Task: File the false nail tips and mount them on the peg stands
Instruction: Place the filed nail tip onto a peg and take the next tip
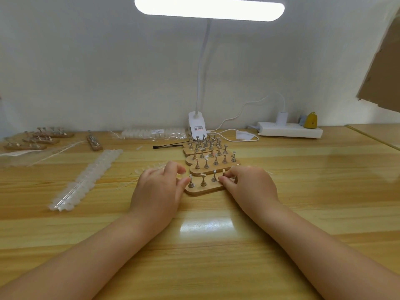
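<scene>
Wooden peg stand (204, 188) lies between both hands, long axis left-right. Right hand (249, 185) pinches its right end peg; left hand (160, 187), fingers curled, touches left end; grip unclear.

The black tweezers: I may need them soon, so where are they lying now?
In the head view, the black tweezers lie on the table left of the far peg stands, just in front of the bagged nail tips near the lamp clip.

Colours on the bench
Table (303, 191) showing yellow wood grain; peg stands (203, 189) tan, silver pegs; lamp (195, 124) white; nail strip (86, 180) translucent white.
</scene>
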The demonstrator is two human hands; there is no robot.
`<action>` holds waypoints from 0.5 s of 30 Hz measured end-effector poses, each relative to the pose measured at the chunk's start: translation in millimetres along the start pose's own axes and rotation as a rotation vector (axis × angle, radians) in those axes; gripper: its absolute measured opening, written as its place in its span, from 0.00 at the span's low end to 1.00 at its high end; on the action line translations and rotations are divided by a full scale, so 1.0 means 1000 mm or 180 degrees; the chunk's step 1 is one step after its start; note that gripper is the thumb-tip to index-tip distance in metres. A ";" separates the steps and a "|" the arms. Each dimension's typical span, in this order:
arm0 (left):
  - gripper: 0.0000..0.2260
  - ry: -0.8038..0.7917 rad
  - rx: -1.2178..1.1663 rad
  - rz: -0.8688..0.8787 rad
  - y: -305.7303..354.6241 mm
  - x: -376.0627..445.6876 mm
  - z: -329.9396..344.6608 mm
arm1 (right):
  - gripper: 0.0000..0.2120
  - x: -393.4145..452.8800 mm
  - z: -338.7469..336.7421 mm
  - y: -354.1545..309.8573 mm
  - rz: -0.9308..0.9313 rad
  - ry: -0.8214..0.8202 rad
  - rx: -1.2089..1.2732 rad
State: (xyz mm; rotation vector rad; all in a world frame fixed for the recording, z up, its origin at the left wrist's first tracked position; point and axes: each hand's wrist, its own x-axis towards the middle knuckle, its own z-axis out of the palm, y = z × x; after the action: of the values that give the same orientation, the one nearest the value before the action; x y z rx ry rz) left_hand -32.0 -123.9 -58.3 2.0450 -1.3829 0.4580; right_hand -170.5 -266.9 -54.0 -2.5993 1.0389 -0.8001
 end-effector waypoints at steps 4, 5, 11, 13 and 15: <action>0.10 0.0017 0.0067 0.0029 0.001 0.000 -0.002 | 0.09 -0.002 0.000 -0.001 0.0056 0.0021 0.0046; 0.10 0.0074 0.0084 0.0059 0.002 0.000 -0.003 | 0.09 -0.003 0.000 -0.001 0.0064 0.0032 0.0066; 0.17 -0.0087 -0.0298 0.0574 0.009 -0.003 -0.007 | 0.07 -0.005 -0.003 -0.003 0.0013 0.0040 0.0185; 0.17 -0.0208 -0.0328 0.0654 0.009 -0.004 -0.005 | 0.07 -0.006 -0.004 -0.004 -0.0001 0.0070 0.0227; 0.13 -0.0228 -0.0363 0.0603 0.007 -0.003 -0.004 | 0.05 -0.007 -0.004 -0.004 -0.0013 0.0136 0.0320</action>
State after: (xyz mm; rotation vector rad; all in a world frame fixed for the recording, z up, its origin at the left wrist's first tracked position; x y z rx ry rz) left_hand -39.9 -120.5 -55.0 1.8639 -1.6168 0.3795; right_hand -174.5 -259.2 -52.0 -2.5114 0.9789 -0.8889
